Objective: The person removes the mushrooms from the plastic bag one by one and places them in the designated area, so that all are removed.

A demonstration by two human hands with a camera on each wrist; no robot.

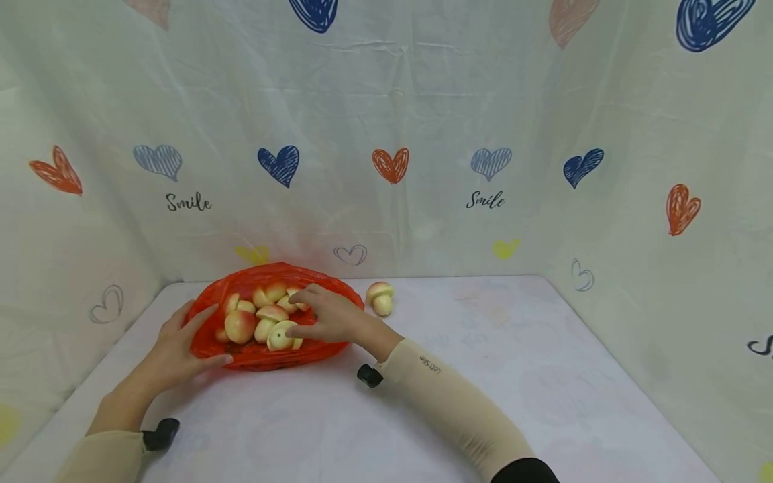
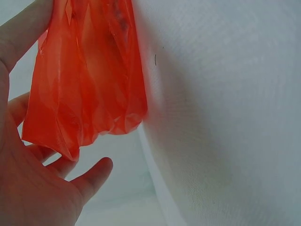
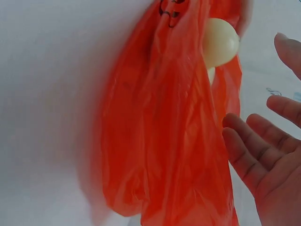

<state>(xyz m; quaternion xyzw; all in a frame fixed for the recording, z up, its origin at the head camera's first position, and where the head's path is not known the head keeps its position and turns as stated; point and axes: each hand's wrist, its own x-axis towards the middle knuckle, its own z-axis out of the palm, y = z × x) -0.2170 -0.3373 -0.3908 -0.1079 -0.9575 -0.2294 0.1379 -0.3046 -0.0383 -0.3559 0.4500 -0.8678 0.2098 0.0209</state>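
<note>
An orange-red plastic bag [image 1: 284, 363] lies with its mouth spread wide on the white table. Several mushrooms [image 1: 240, 327] with reddish-yellow caps and pale stems are heaped inside it. Fingers spread, my left hand [image 1: 181, 345] rests against the bag's left side. In the left wrist view that hand [image 2: 33, 188] lies along the plastic, with some fingers partly behind it. Over the bag's right part reaches my right hand [image 1: 331, 316], its fingertips above the mushrooms. The right wrist view shows this hand [image 3: 277, 165] with extended fingers beside the bag [image 3: 164, 132], holding nothing visible.
A single mushroom [image 1: 381, 299] stands on the table [image 1: 483, 376], just right of the bag near the back edge. Behind the table hangs a pale curtain [image 1: 435, 121] printed with hearts. Black wrist devices [image 1: 160, 434] sit at both cuffs.
</note>
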